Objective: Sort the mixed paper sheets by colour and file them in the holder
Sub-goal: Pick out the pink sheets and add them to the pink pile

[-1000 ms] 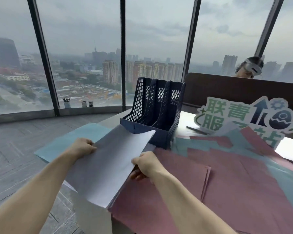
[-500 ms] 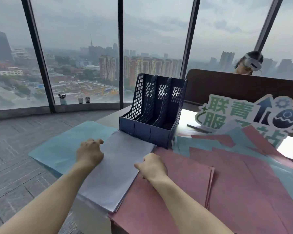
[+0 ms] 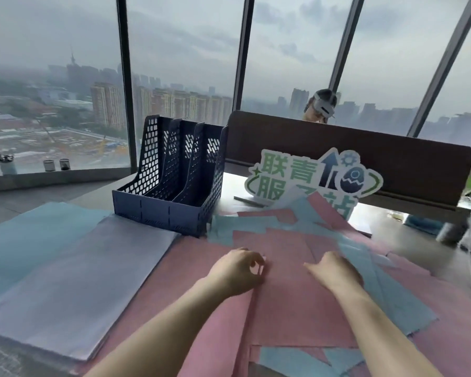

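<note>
Moved off white stack [image 3: 74, 281] onto pink sheets [image 3: 283, 295]. Left hand [image 3: 239, 270] pinching pink edge; right hand [image 3: 335, 273] relaxed, spread. Holder [image 3: 172, 175] ahead, unfilled. Risk: dragging overlapping blue sheets [image 3: 386, 295] along.

both hands [image 3: 239, 270] [image 3: 335, 273] reach forward, fingers loosely curled.

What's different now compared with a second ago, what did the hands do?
Both hands let go of the white stack, now lying flat on the desk, and moved right onto the mixed pink and blue sheets: left hand curled at a pink edge, right hand resting open. The blue file holder stayed empty and unmoved.
</note>
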Action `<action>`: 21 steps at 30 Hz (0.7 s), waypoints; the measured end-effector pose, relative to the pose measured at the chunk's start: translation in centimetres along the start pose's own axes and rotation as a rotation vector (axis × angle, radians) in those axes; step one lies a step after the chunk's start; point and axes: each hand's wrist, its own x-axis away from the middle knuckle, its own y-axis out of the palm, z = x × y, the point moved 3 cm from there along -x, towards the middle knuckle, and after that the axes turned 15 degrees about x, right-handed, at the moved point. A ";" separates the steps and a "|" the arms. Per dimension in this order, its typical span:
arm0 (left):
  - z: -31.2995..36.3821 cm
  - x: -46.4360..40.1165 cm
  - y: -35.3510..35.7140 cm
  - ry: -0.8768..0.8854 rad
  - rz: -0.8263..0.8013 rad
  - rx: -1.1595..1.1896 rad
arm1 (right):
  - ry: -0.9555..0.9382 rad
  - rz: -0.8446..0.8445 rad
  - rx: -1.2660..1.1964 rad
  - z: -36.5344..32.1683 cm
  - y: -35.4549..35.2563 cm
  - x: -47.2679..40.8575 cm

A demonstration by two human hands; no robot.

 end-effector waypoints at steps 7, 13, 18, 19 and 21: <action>1.8 -2.2 4.3 -0.047 -0.085 -0.124 | 0.009 -0.196 -0.082 0.2 1.1 -1.8; 2.1 -2.6 4.2 0.006 -0.012 -0.069 | 0.050 -0.254 -0.202 1.4 0.6 -2.7; 2.5 -3.2 4.0 0.016 0.056 -0.015 | 0.181 -0.146 -0.181 5.9 -0.3 -3.6; 2.5 -3.2 4.4 -0.004 0.021 -0.027 | 0.192 -0.154 -0.152 6.3 0.1 -3.6; 2.4 -3.3 5.0 -0.048 -0.031 -0.054 | 0.182 -0.177 -0.121 6.3 0.4 -3.6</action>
